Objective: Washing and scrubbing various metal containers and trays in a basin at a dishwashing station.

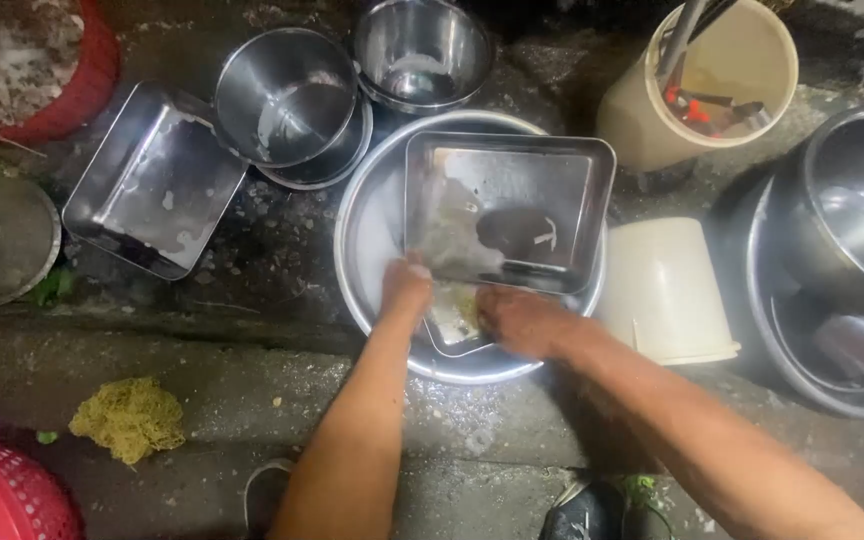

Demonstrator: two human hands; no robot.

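Scrubbing was under way: the left hand (407, 285) gripped the tray (508, 210) tilted in the basin (372, 230), while the right hand (514, 318) clenched a scourer (467, 305); rinsing probably came next.

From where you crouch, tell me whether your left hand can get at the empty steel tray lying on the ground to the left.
Probably yes. The left hand is on the tray in the basin; the other tray lies on the ground beside it, nothing between.
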